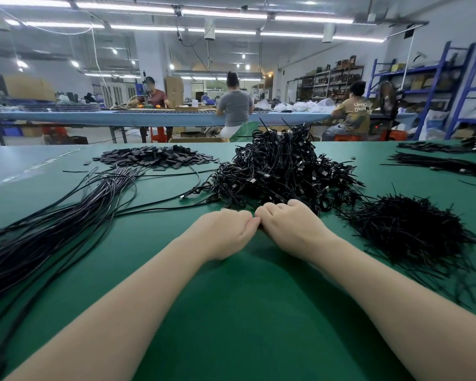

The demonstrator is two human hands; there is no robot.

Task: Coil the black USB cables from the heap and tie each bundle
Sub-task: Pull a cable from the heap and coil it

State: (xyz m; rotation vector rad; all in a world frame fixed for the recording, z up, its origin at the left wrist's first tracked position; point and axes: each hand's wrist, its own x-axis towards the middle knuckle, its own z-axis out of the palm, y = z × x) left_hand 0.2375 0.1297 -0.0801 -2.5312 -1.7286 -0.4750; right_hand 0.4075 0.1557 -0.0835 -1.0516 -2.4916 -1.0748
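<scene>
A long sheaf of straight black USB cables (52,229) lies on the left of the green table (245,312). A tall pile of coiled, tied black cable bundles (280,171) sits at the centre. A mound of black twist ties (407,232) lies on the right. My left hand (226,232) and my right hand (289,226) meet knuckles-up just in front of the pile. Their fingers are curled under and their thumbs touch. Only a dark sliver of black cable (260,229) shows between them; the rest of what they hold is hidden.
A flat heap of small black sleeves (154,158) lies at the back left, with more straight cables (445,163) at the far right. Beyond the table, several people sit at a blue workbench (149,118), and blue shelving (451,78) stands on the right.
</scene>
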